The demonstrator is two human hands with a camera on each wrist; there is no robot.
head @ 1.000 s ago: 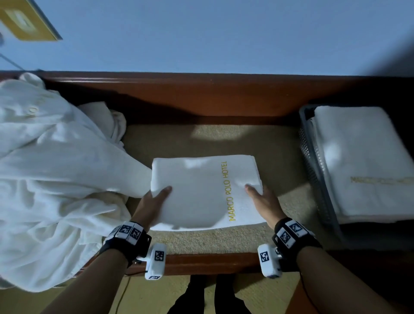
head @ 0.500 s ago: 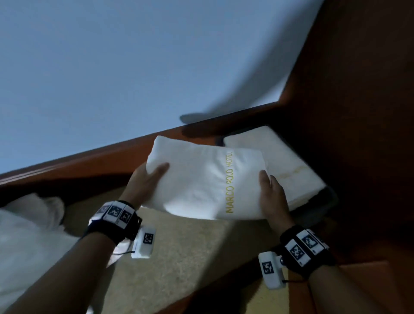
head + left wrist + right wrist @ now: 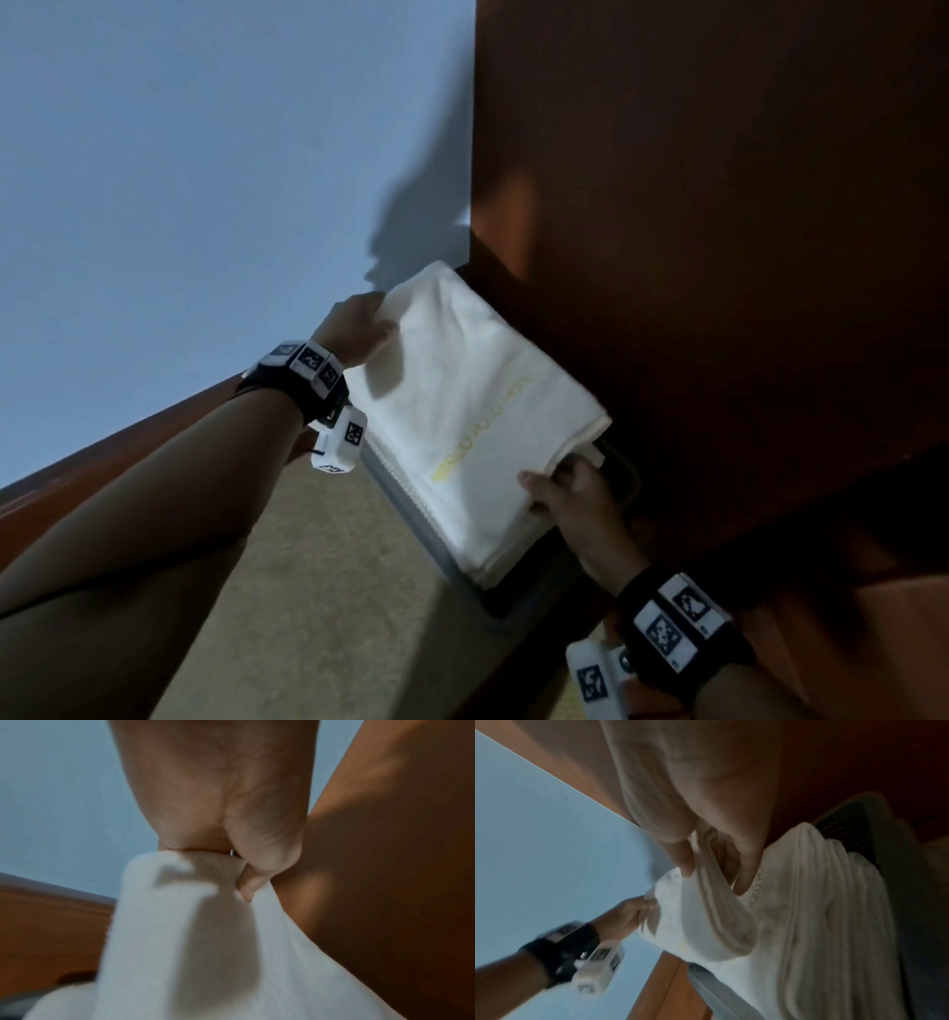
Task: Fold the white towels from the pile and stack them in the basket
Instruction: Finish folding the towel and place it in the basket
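Observation:
A folded white towel point(image 3: 472, 406) with yellow lettering lies over the grey basket point(image 3: 436, 545), on top of the stack of folded towels point(image 3: 834, 923) inside it. My left hand point(image 3: 359, 329) grips the towel's far edge, thumb on top; the left wrist view shows the thumb point(image 3: 246, 888) pinching the white towel point(image 3: 192, 933). My right hand point(image 3: 570, 493) holds the near right edge, fingers tucked under the fold, as the right wrist view shows with the towel point(image 3: 706, 912) between thumb and fingers. The unfolded pile is out of view.
A dark wooden panel point(image 3: 719, 257) rises right behind the basket. A wooden ledge point(image 3: 154, 442) borders the beige surface point(image 3: 334, 591) to the left. A pale blue wall point(image 3: 205, 180) fills the upper left.
Both hands have carried the folded towel from the beige surface rightward and over the basket. It now lies on the towel stack there. The head view swung right with it.

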